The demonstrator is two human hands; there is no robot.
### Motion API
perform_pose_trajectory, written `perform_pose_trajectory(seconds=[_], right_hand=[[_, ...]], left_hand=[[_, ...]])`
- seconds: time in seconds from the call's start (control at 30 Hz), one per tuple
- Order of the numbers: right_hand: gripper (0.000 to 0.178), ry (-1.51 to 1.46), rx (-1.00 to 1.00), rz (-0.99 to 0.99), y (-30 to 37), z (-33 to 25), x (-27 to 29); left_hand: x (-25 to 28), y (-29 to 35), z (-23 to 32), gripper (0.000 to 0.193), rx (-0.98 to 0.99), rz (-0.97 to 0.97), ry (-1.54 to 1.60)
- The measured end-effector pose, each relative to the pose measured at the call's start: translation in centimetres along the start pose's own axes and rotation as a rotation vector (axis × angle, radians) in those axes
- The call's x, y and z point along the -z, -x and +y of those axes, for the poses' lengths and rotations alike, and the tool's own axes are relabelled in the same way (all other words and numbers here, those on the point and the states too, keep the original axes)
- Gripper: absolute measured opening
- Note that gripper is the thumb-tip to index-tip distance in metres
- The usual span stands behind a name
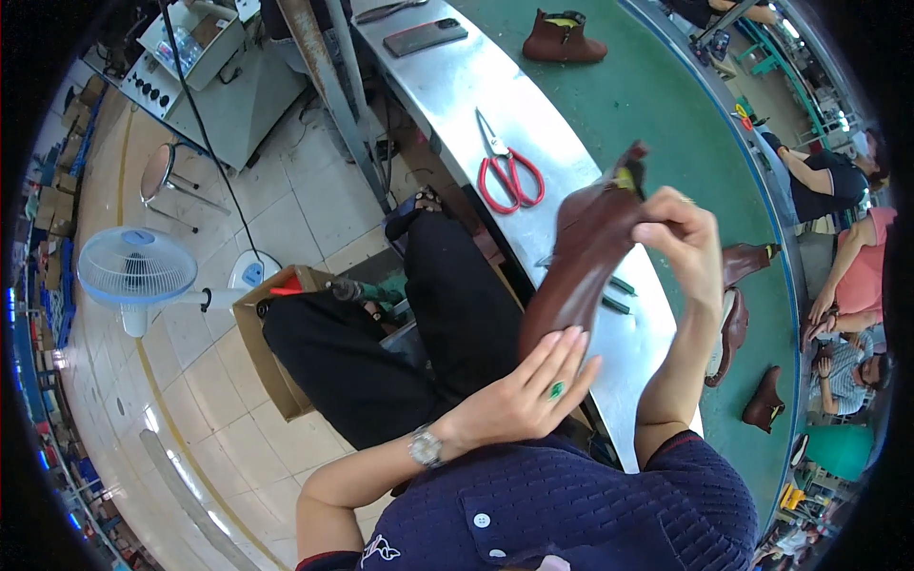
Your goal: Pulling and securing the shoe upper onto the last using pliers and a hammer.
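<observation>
In the head view, a glossy brown leather ankle boot [588,249] right of centre partly hides a green-handled tool [615,305], its long axis slanting from blurred upper-right opening to lower-left end, partly covered by the left hand's [538,387] flat fingers, grip unclear, while the right hand's [684,231] fingers pinch it.

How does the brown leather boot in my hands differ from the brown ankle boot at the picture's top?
The brown leather boot is in your right hand, left hand against it; the brown ankle boot stands untouched on the green surface. The held boot is tilted; the standing boot is upright. Both show yellow at the opening.
</observation>
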State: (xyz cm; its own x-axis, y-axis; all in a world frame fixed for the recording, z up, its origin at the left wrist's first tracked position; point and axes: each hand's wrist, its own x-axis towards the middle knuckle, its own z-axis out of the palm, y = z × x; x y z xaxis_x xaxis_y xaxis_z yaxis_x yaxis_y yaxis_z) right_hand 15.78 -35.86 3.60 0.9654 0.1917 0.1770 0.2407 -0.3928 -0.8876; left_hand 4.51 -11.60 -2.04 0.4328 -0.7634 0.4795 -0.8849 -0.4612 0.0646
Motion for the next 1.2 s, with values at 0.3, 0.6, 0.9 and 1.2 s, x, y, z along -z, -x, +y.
perform_pose_trajectory(seconds=[0.3, 0.6, 0.9, 1.2], right_hand=[[0.021, 0.348, -0.178, 0.357, -2.3, 9.6, 13.5], [0.048, 1.061, -0.385, 0.685, -0.3, 24.7, 21.7], [0.038, 0.791, -0.064, 0.642, -14.3, 19.6, 9.1], [0.051, 0.618, -0.159, 0.369, -31.0, 16.0, -1.4]], left_hand=[[-5.1, -1.9, 0.6, 0.042, 0.027, -0.032, 0.327], [5.1, -2.7, -3.1, 0.032, 0.759, 0.657, 0.962], [1.6, -4.2, -5.7, 0.032, 0.673, 0.534, 1.026], [2.6, 0.7, -10.9, 0.032, 0.875, 0.656, 0.766]])
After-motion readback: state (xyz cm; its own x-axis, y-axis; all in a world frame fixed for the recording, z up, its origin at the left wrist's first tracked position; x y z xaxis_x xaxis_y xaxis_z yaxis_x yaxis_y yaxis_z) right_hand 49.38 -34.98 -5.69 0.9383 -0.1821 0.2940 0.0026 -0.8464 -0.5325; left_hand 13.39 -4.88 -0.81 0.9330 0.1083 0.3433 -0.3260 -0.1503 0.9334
